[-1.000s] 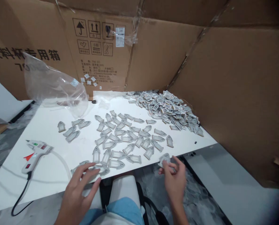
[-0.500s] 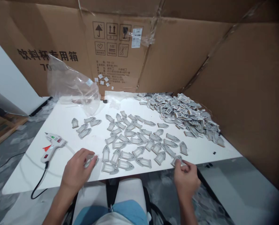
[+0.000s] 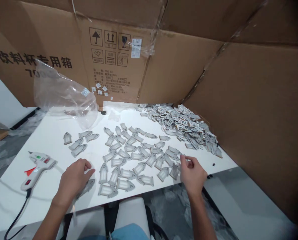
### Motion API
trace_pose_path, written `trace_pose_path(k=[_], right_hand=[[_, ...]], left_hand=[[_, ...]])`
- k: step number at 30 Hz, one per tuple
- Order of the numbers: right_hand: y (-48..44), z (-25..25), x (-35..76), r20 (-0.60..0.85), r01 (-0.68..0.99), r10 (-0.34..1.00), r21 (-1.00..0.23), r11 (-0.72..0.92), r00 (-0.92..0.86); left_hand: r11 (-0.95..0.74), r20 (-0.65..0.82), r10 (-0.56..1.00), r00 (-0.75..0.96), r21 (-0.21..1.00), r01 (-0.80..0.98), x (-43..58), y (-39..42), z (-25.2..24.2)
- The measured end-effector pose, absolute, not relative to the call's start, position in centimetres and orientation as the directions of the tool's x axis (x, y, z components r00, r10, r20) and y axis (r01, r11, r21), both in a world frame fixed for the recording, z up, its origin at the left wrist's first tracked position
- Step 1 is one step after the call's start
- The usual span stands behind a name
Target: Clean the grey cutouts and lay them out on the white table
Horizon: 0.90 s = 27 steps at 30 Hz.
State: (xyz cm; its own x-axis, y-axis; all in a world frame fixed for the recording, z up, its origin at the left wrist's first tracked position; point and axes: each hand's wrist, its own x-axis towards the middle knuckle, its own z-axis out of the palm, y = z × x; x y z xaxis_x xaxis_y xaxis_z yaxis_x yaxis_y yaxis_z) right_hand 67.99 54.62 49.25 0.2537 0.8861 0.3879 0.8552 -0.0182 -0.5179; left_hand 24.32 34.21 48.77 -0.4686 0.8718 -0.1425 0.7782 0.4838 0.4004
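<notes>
1. Roughly half-done, as I read it from my end: a loose heap of grey pieces (image 3: 184,126) still sits at the far right of the white table (image 3: 18,203), and many separate pieces (image 3: 126,163) lie spread across its middle, mostly side by side. The heap looks like the larger share, though I can't count it.
2. My view shows the left hand (image 3: 72,181) near the table's front edge, fingers loosely curled and holding nothing I can see. One single piece (image 3: 86,188) lies just beside it.
3. The right hand (image 3: 192,175) is at the right end of the spread, its fingertips (image 3: 186,160) drawn close together. I cannot tell whether they pinch anything.
4. A glue gun (image 3: 38,170) lies left of the left hand, with a clear plastic bag (image 3: 63,100) beyond it, against a cardboard wall (image 3: 249,100).
5. Compared with the previous frame, the left hand no longer covers its piece, and no piece shows clearly in the right hand.
</notes>
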Motion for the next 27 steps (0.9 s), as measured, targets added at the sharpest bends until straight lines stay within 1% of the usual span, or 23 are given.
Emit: trace_pose_path(k=[3,7,9,12,15,17,19,21,24,26,27], right_hand=[[60.3,50.6,67.1,0.416,0.870,0.905,-0.476,0.127,0.095],[67.8,51.1,64.2,0.348,0.893,0.937,-0.409,0.189,-0.039],[70.6,51.2,62.6,0.301,0.910,0.951,-0.372,0.181,-0.066],[73.5,51.3,60.3,0.240,0.942,0.970,-0.316,0.114,-0.037],[74.9,51.6,58.5,0.182,0.958,0.983,-0.282,0.054,-0.002],[75.1,51.9,57.7,0.149,0.958,0.989,-0.284,0.044,-0.001],[74.8,52.4,57.3,0.137,0.951,0.991,-0.306,0.041,0.002],[73.8,53.1,57.4,0.153,0.937,0.988,-0.348,0.039,0.016],[70.7,54.1,58.1,0.196,0.887,0.980,-0.458,0.057,0.038],[67.1,54.3,58.4,0.195,0.821,0.981,-0.564,0.095,0.021],[64.8,54.3,58.4,0.181,0.778,0.983,-0.618,0.117,-0.004]], left_hand=[[0.485,-0.147,0.870,-0.471,0.426,0.763,24.2,34.2,48.7],[0.421,-0.127,0.899,-0.420,0.518,0.744,24.3,34.3,49.0],[0.389,-0.065,0.899,-0.433,0.575,0.720,24.6,34.2,49.2],[0.360,0.042,0.866,-0.498,0.638,0.680,25.1,33.7,49.4],[0.354,0.103,0.824,-0.557,0.674,0.648,25.5,32.8,49.7],[0.369,0.122,0.795,-0.594,0.681,0.632,25.8,31.9,49.9],[0.373,0.146,0.768,-0.624,0.689,0.621,26.0,31.0,50.0],[0.333,0.198,0.746,-0.636,0.716,0.613,26.3,30.2,50.1],[0.171,0.335,0.714,-0.615,0.768,0.617,27.4,29.9,50.4],[0.042,0.416,0.702,-0.579,0.787,0.616,28.7,30.2,50.7],[-0.012,0.431,0.709,-0.558,0.799,0.601,29.6,30.5,50.9]])
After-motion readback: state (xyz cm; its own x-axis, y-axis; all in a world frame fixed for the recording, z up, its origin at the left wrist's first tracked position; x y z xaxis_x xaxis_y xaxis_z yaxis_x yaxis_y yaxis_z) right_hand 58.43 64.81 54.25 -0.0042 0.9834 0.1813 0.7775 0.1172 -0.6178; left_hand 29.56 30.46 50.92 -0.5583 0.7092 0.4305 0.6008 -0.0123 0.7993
